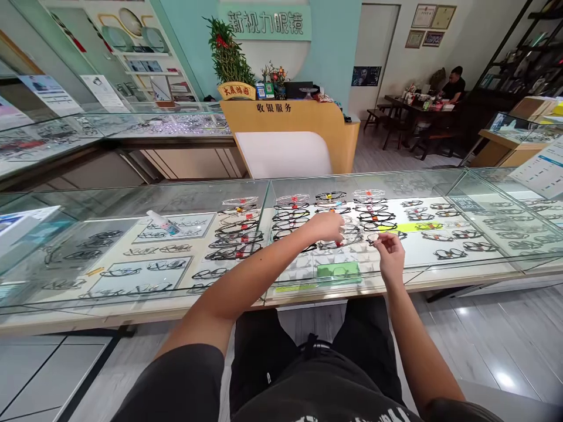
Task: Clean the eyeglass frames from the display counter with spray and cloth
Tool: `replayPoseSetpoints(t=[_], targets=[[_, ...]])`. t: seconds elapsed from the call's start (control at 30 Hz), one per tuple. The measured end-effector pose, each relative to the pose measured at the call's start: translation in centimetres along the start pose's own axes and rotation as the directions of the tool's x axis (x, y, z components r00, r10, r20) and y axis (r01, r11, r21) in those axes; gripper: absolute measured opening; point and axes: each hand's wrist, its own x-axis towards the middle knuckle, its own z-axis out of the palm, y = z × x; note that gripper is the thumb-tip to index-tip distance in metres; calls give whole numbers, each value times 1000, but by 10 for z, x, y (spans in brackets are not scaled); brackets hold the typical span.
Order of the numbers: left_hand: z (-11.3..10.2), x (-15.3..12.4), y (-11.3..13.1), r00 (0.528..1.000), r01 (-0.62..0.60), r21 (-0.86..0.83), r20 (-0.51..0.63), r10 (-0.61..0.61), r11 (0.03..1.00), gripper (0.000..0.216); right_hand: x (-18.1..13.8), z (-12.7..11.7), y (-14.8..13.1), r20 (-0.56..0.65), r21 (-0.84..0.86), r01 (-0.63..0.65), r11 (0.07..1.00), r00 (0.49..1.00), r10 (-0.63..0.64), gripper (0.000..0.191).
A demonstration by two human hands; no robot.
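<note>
My right hand pinches a pair of eyeglasses above the glass display counter. My left hand reaches across to the middle rows, its fingers curled down among the frames; what they hold, if anything, is hidden. Around both hands lie columns of eyeglasses, many with small coloured tags, such as the dark pair between my hands and the stack of dark frames left of my left hand. A green tray-like piece shows near the counter's front edge, below my hands.
A white spray bottle lies on the left of the counter. Price cards stand at both ends, one a white sign at right. Beyond is a wooden cashier desk. A person sits at a far table.
</note>
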Motion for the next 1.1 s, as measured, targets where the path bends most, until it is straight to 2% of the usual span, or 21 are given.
replayPoseSetpoints(t=[0.13,0.27,0.73,0.9,1.1], targets=[[15,15,1,997,-20,69,75,15,997,24,-1,-2,4,31,7,-8,1000,999,8,32],[20,21,0,993,-42,105,117,30,994,26,2,-2,5,77,25,-15,1000,997,13,31],[29,34,-6,989,-56,191,147,28,980,32,3,-2,8,96,81,-16,997,995,9,26],[21,35,-9,991,-50,206,133,22,977,36,1,-2,6,82,95,-13,995,997,5,27],[5,40,-15,999,9,231,32,-17,973,33,1,-2,6,43,106,-8,994,999,3,25]])
